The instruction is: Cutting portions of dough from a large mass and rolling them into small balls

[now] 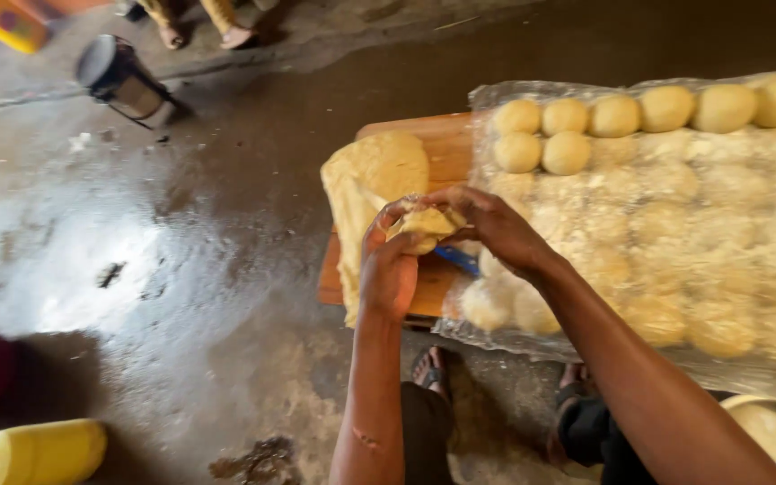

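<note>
While both hands pinch it, the dough piece (pixel 424 224) sits between left hand (pixel 388 269) and right hand (pixel 496 229). It hovers just beside the dough slab (pixel 374 180) on the counter (pixel 446 144).

The lump of dough (pixel 424 224) is half buried under the fingers of the left hand (pixel 390 269) and right hand (pixel 496 229), so its full shape cannot be told. A blue object (pixel 456 260) shows only as a sliver beneath the right hand. At 3 o'clock the dough balls (pixel 720 260) blur under the plastic sheet (pixel 532 90). At 7 o'clock a yellow jerrycan (pixel 38 452) is cut by the bottom edge; at 11 o'clock another person's feet (pixel 199 34) are cropped.
</note>
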